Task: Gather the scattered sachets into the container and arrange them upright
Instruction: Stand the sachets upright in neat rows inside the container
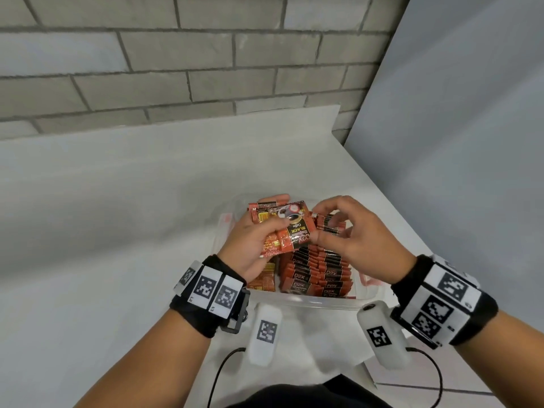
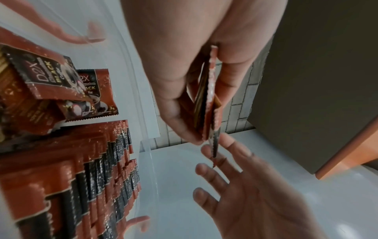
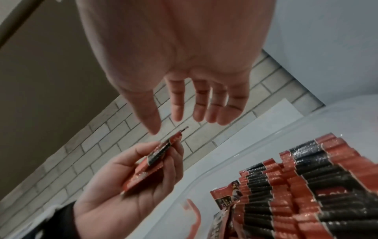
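A clear plastic container (image 1: 309, 302) stands on the white table and holds rows of red-and-black sachets (image 1: 321, 269) set upright on edge. My left hand (image 1: 250, 240) hovers over its left part and grips a small stack of sachets (image 1: 291, 228) between thumb and fingers. The stack (image 2: 210, 97) shows edge-on in the left wrist view. My right hand (image 1: 353, 231) is just right of that stack, fingers relaxed and spread (image 3: 204, 105), holding nothing, its fingertips (image 2: 210, 152) at the stack's end. A few loose sachets (image 2: 51, 90) lean at the container's left side beside the rows (image 2: 92, 177).
A grey brick wall (image 1: 176, 69) runs behind the table (image 1: 103, 201), and a pale panel (image 1: 456, 142) closes the right side. The container has red latches (image 1: 371, 282) on its ends. The table's right edge slants close to the container.
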`<state>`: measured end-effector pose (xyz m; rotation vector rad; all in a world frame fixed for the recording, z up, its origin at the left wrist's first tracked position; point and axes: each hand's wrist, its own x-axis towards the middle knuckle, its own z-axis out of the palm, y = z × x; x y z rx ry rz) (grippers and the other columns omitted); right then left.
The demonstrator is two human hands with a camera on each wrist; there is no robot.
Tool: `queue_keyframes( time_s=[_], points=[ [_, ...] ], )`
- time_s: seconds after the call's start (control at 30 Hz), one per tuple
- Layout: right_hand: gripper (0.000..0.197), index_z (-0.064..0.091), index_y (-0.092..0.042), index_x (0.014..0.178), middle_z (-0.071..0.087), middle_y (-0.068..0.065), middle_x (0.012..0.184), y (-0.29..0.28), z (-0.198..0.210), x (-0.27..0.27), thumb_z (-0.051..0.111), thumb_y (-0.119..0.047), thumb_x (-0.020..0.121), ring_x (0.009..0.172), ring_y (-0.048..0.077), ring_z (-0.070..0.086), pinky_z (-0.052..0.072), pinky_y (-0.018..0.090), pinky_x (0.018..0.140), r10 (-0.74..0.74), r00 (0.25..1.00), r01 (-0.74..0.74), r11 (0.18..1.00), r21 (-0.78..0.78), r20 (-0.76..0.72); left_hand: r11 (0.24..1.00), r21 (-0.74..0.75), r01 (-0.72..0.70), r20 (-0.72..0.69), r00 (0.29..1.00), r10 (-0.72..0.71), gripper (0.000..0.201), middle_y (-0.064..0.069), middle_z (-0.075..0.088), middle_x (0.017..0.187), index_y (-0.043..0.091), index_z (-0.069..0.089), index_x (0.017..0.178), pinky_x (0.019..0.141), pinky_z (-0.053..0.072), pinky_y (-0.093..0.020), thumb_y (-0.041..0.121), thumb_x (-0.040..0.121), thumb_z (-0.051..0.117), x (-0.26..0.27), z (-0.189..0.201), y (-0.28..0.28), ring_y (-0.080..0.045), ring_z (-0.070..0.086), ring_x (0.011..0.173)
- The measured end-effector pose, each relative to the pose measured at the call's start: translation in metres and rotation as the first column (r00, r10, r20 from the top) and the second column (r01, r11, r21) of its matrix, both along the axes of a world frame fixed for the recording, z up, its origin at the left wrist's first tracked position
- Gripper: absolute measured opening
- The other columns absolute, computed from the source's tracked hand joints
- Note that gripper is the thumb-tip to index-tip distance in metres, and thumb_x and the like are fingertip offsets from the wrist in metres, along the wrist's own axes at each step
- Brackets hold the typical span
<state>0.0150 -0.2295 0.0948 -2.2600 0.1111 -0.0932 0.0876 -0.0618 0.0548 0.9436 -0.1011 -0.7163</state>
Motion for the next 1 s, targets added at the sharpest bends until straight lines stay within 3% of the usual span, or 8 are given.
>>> queue_keyframes(
  time_s=[0.23, 0.37, 0.47, 0.63, 0.7, 0.8, 0.87, 1.0],
  points=[
    [0.030, 0.052, -0.015, 0.110, 0.067, 0.006, 0.079, 0.016, -0.004, 0.008, 0.068, -0.013, 0.085, 0.065, 0.018, 0.063, 0.053, 0.039, 0.070, -0.090, 0.964, 0.174, 0.924, 0.340, -0.251, 0.999, 0.030, -0.033, 0.049, 0.998, 0.032, 0.040, -0.018, 0.067, 0.114, 0.012, 0.060, 0.118, 0.089, 0.052, -0.044, -0.005, 0.081, 0.059, 0.003, -0.001, -0.003, -0.033, 0.064, 0.105],
    [0.026, 0.064, -0.026, 0.103, 0.065, 0.003, 0.080, 0.015, 0.002, 0.016, 0.062, -0.005, 0.088, 0.062, 0.013, 0.059, 0.050, 0.024, 0.060, -0.089, 0.986, 0.127, 0.948, 0.291, -0.140, 0.997, 0.065, 0.032, 0.071, 0.997, -0.037, 0.038, -0.018, 0.068, 0.104, 0.007, 0.060, 0.116, 0.076, 0.055, -0.042, 0.006, 0.079, 0.069, 0.005, -0.003, 0.000, -0.031, 0.066, 0.092],
    [0.033, 0.064, -0.033, 0.109, 0.067, 0.006, 0.096, 0.016, 0.004, 0.023, 0.058, -0.006, 0.091, 0.081, 0.022, 0.068, 0.057, 0.033, 0.071, -0.020, 0.981, 0.091, 0.926, 0.365, -0.191, 0.996, 0.074, 0.046, 0.085, 0.995, -0.053, 0.043, -0.016, 0.068, 0.103, 0.006, 0.056, 0.121, 0.072, 0.057, -0.037, -0.010, 0.082, 0.057, 0.007, -0.005, 0.003, -0.028, 0.066, 0.090],
    [0.022, 0.058, -0.007, 0.108, 0.066, 0.014, 0.086, 0.012, -0.002, 0.021, 0.062, -0.005, 0.087, 0.065, 0.018, 0.062, 0.054, 0.025, 0.055, -0.019, 0.933, 0.223, 0.817, 0.532, -0.361, 0.998, 0.056, -0.007, 0.067, 0.998, 0.004, 0.044, -0.023, 0.065, 0.111, 0.010, 0.058, 0.121, 0.086, 0.053, -0.044, -0.002, 0.079, 0.062, 0.012, -0.008, 0.007, -0.035, 0.064, 0.101],
    [0.015, 0.062, -0.008, 0.101, 0.066, 0.012, 0.084, 0.006, -0.004, 0.018, 0.063, -0.005, 0.087, 0.064, 0.018, 0.061, 0.052, 0.023, 0.053, -0.003, 0.944, 0.172, 0.858, 0.484, -0.329, 0.997, 0.034, -0.067, -0.005, 0.998, 0.067, 0.048, -0.017, 0.068, 0.098, 0.011, 0.058, 0.123, 0.083, 0.052, -0.044, 0.012, 0.075, 0.065, 0.017, -0.009, 0.011, -0.033, 0.066, 0.093],
    [0.010, 0.066, -0.018, 0.092, 0.055, 0.000, 0.075, 0.001, -0.009, 0.008, 0.066, -0.010, 0.087, 0.062, 0.009, 0.054, 0.047, 0.017, 0.054, 0.069, 0.958, -0.019, 0.984, 0.180, -0.279, 0.991, -0.002, -0.136, -0.074, 0.988, 0.135, 0.045, -0.008, 0.063, 0.082, 0.012, 0.059, 0.120, 0.065, 0.051, -0.034, 0.020, 0.075, 0.063, 0.026, -0.015, 0.020, -0.021, 0.063, 0.070],
    [0.010, 0.068, -0.019, 0.095, 0.048, -0.007, 0.068, 0.003, -0.017, 0.002, 0.068, -0.016, 0.086, 0.058, 0.003, 0.045, 0.041, 0.014, 0.056, 0.185, 0.940, -0.199, 0.980, -0.020, -0.288, 0.989, -0.009, -0.145, -0.093, 0.985, 0.143, 0.042, -0.007, 0.063, 0.080, 0.013, 0.060, 0.117, 0.060, 0.052, -0.031, 0.021, 0.075, 0.062, 0.030, -0.018, 0.024, -0.020, 0.063, 0.066],
    [0.009, 0.071, -0.019, 0.094, 0.049, -0.014, 0.054, 0.008, -0.029, 0.001, 0.069, -0.017, 0.085, 0.052, 0.002, 0.048, 0.036, 0.011, 0.056, 0.292, 0.889, -0.355, 0.926, -0.128, -0.353, 0.991, -0.009, -0.131, -0.094, 0.987, 0.129, 0.040, -0.007, 0.064, 0.078, 0.013, 0.061, 0.114, 0.054, 0.053, -0.027, 0.021, 0.075, 0.061, 0.033, -0.020, 0.025, -0.020, 0.062, 0.063]
  ],
)
